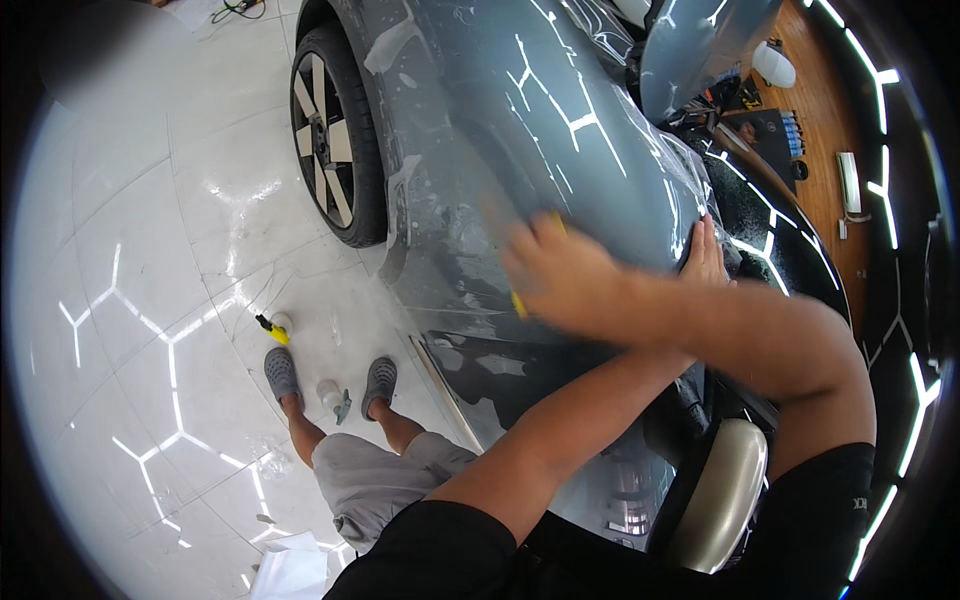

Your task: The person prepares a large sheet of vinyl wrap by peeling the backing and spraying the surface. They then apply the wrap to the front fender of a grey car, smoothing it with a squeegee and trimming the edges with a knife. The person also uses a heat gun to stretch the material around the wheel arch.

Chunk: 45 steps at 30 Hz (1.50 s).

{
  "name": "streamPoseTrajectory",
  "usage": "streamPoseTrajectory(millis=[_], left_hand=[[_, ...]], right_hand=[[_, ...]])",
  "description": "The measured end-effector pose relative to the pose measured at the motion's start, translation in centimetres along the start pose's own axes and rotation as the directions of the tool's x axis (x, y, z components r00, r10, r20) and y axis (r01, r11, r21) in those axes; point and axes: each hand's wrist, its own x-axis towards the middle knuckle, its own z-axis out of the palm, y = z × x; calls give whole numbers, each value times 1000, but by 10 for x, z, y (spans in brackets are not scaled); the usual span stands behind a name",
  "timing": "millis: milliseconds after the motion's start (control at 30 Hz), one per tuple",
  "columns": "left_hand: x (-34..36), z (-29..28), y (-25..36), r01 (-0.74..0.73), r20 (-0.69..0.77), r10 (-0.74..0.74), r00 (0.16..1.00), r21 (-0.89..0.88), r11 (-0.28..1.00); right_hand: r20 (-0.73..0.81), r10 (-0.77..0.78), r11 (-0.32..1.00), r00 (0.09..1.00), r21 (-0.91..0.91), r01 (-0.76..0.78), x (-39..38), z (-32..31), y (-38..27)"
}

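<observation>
My right hand [560, 275], blurred by motion, is closed on a yellow squeegee [518, 305], whose ends show on either side of the fist. It is over the wet grey side panel [480, 200] of a car, where clear film with bubbles and wrinkles lies. My left hand [706, 258] rests with fingers stretched out at the panel's upper edge, beside loose crumpled clear film [685, 165]. The right forearm crosses above the left one and hides part of it. How the squeegee's blade meets the film is hidden by the fist.
The car's wheel [325, 140] is at the upper left. A side mirror [725, 495] stands close to my right arm. On the glossy tiled floor are a yellow-and-black spray head bottle [272, 330] and another bottle [335, 398] by my feet. Tools lie on a wooden surface [825, 110].
</observation>
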Motion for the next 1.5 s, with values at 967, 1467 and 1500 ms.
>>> streamPoseTrajectory(millis=[967, 1467, 1500], left_hand=[[-11, 12, 37, 66, -211, -220, 952, -562, 824], [3, -12, 52, 9, -119, -93, 988, -568, 823], [4, -19, 56, 28, -48, -70, 996, -594, 804]], right_hand=[[-187, 664, 742, 723, 50, -669, -169, -4, -27], [-52, 421, 787, 905, 518, -336, -252, 17, 27], [-56, 532, 711, 845, 571, -410, -254, 11, 24]])
